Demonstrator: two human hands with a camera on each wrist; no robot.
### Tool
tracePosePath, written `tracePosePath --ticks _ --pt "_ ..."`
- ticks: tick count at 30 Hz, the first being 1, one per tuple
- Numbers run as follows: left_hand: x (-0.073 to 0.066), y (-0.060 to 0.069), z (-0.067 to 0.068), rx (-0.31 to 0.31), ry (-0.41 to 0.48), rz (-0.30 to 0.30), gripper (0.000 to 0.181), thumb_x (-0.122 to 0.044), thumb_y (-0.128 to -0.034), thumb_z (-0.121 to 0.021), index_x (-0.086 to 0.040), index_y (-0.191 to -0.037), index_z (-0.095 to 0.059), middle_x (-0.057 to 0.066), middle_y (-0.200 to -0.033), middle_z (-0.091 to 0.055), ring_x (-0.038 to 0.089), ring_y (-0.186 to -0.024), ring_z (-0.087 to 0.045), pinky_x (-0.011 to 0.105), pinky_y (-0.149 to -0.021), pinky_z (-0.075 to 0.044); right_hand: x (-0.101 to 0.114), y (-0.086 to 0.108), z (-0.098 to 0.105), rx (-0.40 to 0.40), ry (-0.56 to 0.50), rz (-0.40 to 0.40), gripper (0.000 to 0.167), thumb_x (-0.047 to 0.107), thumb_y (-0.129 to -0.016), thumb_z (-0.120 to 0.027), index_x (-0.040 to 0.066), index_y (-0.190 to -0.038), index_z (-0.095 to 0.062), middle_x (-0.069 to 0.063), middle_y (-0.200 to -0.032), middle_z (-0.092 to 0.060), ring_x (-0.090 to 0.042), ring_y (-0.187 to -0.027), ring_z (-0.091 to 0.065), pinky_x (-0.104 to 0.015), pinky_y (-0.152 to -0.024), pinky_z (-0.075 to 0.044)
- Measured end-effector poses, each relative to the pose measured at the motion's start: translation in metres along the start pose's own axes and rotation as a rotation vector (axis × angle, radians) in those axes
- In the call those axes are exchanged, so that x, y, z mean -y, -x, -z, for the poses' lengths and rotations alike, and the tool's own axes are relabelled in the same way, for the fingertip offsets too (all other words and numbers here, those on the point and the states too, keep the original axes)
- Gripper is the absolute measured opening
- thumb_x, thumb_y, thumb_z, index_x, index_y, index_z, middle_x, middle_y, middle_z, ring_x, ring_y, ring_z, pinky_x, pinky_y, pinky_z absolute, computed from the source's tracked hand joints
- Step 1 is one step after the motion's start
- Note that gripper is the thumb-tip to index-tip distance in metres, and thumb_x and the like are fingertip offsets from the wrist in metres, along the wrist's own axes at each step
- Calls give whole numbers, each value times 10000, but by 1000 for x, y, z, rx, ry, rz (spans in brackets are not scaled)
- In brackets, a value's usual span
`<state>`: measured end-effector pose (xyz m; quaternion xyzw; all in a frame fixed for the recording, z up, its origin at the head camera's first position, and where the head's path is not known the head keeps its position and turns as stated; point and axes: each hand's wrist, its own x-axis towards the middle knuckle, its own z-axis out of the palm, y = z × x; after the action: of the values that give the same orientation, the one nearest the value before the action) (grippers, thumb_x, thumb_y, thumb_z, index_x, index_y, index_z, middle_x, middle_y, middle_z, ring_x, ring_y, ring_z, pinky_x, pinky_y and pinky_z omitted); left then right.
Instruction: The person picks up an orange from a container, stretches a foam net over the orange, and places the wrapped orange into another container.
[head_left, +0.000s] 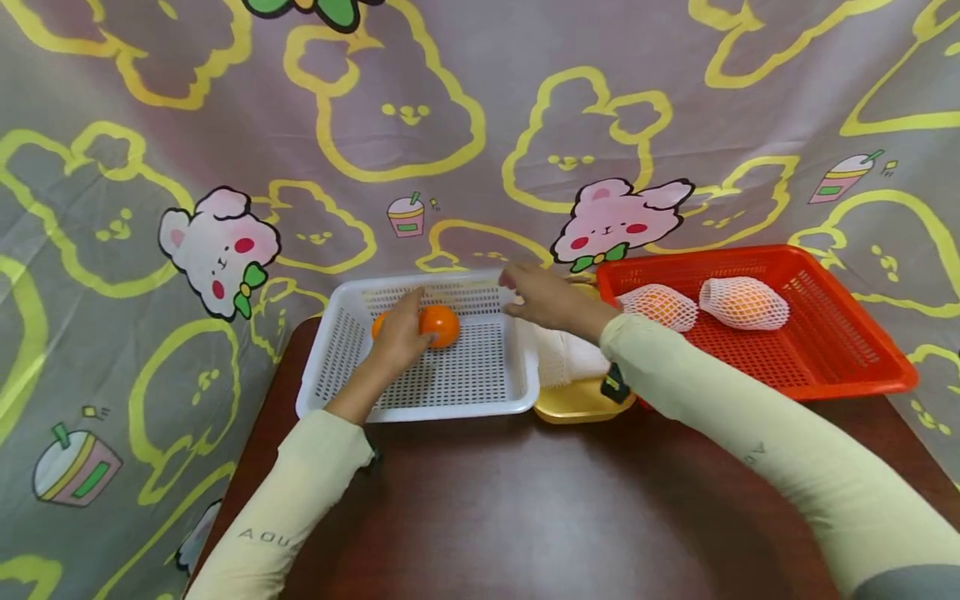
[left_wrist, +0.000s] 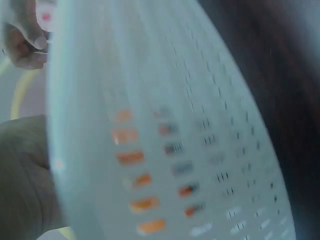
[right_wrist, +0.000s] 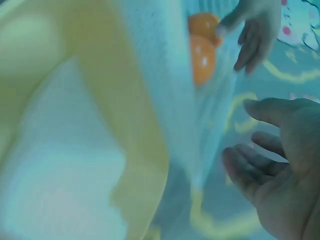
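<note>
Two bare oranges, one on the right (head_left: 441, 326) and one on the left (head_left: 378, 323), lie in the white plastic basket (head_left: 450, 410). Over them is my left hand (head_left: 401, 337), its thumb by the right orange. In the right wrist view its fingers look extended, not wrapped round the fruit. My right hand (head_left: 551, 296) hovers above the white basket's right end, fingers spread and loosely bent, holding nothing. Under that forearm stands a yellow tray (head_left: 581, 404) with white foam net sleeves (head_left: 577, 358), partly hidden. The left wrist view mostly shows the basket's slotted side (left_wrist: 200, 150).
A red plastic basket (head_left: 810, 385) stands on the right, with two oranges in white foam nets, a left one (head_left: 663, 308) and a right one (head_left: 746, 302). All containers sit on a dark brown table (head_left: 510, 508). A patterned curtain (head_left: 465, 83) hangs close behind.
</note>
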<state>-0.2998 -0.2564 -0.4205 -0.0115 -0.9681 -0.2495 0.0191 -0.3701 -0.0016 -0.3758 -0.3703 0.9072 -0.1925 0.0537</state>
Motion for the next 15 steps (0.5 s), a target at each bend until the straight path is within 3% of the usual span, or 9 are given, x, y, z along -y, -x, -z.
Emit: tracePosePath --ticks 5,8,11,15 --pt "11 -19 -2 109 -21 8 875 -30 -869 -785 50 -1577 -276 248 -1620 -355 387 -1512 -342 491 -1275 -252 34 -50 -29 180 27 -27 583 227 -957 -736 -25 -1426 -499 -213 -1409 -569 -340 -1284 -572 -430 -1106 -482" --pt "9 -25 -6 150 -29 -22 884 16 -842 -786 83 -1563 -280 272 -1592 -384 400 -1493 -365 484 -1275 -254 45 -69 -40 221 19 -48 612 166 -951 -730 -42 -1465 -470 -217 -1444 -567 -349 -1335 -552 -427 -1146 -455" --pt "8 -26 -11 150 -53 -54 867 48 -813 -788 116 -1532 -309 308 -1516 -449 421 -1431 -434 482 -1255 -300 49 -83 -50 236 9 -60 577 119 -961 -693 -50 -1467 -473 -210 -1454 -575 -352 -1370 -530 -425 -1182 -420" --pt "11 -25 -17 110 -118 -78 825 -34 -837 -807 146 -1495 -343 325 -1427 -490 437 -1353 -488 481 -1223 -353 51 -97 -63 253 -49 -93 447 79 -933 -694 -34 -1350 -578 -191 -1359 -637 -321 -1276 -586 -413 -1141 -453"
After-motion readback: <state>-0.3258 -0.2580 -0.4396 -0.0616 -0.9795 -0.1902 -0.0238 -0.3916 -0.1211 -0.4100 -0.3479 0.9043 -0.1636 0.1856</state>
